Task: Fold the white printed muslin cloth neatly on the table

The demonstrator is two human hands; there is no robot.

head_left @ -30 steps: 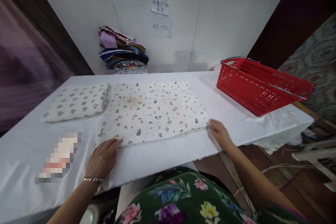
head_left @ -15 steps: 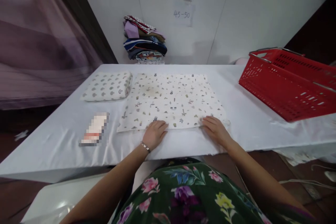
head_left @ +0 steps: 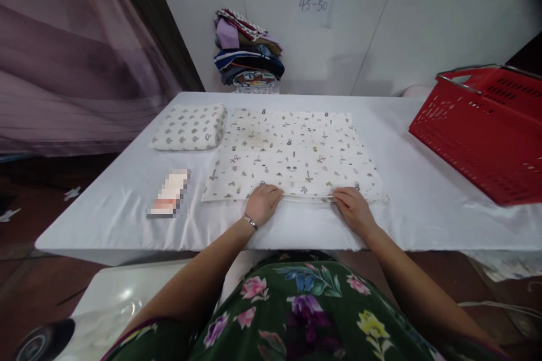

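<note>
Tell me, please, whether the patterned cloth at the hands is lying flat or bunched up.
Lying mostly flat: the patterned cloth forms a broad rectangle, with the left hand and right hand at its near edge.

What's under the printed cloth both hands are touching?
White table cover shows past the near and right edges of the printed cloth. Directly beneath, the view is covered; whether anything else lies there cannot be told.

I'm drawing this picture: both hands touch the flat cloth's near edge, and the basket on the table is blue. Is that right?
Not quite: the head view shows that the basket is red. It is on the table, and the left hand and right hand do touch the near edge of the flat cloth.
</note>
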